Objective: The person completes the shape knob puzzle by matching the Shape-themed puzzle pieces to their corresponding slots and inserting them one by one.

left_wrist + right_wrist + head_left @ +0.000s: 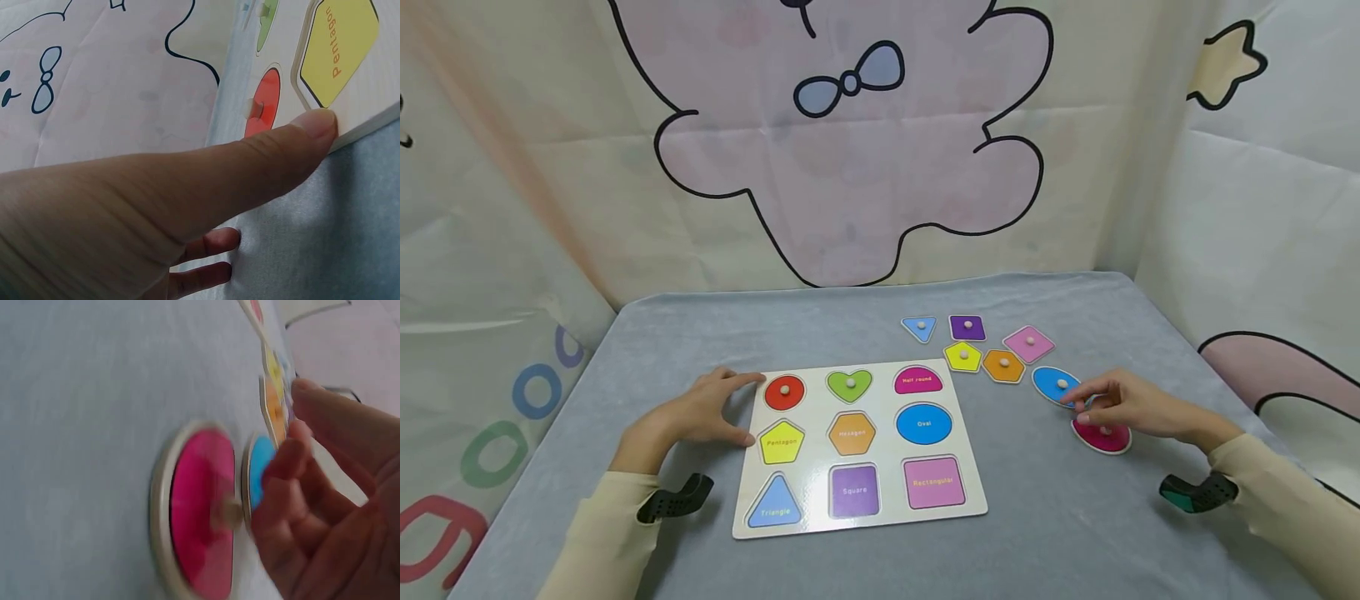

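Observation:
A white shape puzzle board (815,492) lies on the cloth, with a knobbed red circle (784,392) and a knobbed green heart (850,385) in its top row. My left hand (696,410) touches the board's left edge, index fingertip by the upper corner and thumb (315,125) beside the yellow pentagon slot (340,47). Over on the right, my right hand (1138,408) hovers with loosely bent fingers and nothing between them. Below it are the magenta half-round piece (1103,439), its knob (228,514) uncovered, and the blue oval piece (1048,382), partly hidden by the fingers.
Behind the board's right corner lie a blue triangle (917,327), a purple square (966,327), a yellow pentagon (962,357), an orange hexagon (1003,366) and a pink rectangle (1028,343). Printed curtains (850,167) stand beyond the table (1037,533).

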`<state>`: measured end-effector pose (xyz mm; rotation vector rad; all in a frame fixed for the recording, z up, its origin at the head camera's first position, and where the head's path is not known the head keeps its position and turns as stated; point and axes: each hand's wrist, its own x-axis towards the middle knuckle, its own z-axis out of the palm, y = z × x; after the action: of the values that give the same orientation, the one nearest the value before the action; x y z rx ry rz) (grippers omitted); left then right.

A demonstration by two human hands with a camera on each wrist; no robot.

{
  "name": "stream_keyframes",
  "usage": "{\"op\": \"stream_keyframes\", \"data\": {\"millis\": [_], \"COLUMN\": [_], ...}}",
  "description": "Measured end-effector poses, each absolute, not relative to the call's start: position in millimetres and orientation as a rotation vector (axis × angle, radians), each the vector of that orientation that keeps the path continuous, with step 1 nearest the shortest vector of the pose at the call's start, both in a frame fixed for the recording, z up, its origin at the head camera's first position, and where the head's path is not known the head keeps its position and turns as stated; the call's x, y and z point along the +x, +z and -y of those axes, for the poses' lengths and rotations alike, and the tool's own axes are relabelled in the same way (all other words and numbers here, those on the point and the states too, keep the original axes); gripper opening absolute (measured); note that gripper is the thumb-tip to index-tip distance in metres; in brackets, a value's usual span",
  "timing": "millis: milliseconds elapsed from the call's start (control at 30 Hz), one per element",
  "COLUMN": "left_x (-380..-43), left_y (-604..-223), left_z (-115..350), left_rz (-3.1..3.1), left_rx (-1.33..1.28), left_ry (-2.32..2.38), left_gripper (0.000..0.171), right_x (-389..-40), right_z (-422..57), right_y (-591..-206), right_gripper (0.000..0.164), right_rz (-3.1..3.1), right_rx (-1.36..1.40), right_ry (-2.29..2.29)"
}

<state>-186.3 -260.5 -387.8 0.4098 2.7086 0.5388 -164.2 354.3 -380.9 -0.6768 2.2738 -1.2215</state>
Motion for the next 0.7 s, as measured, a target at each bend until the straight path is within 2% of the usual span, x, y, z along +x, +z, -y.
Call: {"op": "stream_keyframes", "data": {"millis": [333,700], "left_x": [-186.3,-185.9], "left_y": [-388.9,-388.5], "left_z": [260.0,260.4], "left_rz": [-2.713,-2.71], "left_rx": [0.409,0.403], "left_ry": [0.543,0.544], "left_gripper": [0.097,0.097], "right_x": [-157.6,-157.3], "right_z": [-390.5,-403.3], "right_y": [-383.6,-390.4], "right_gripper": [0.03,0.027], "right_rz": [-2.235,-2.197], "right_rx": [-0.687,-0.744], "right_ry": [-1.186,-1.149]}}
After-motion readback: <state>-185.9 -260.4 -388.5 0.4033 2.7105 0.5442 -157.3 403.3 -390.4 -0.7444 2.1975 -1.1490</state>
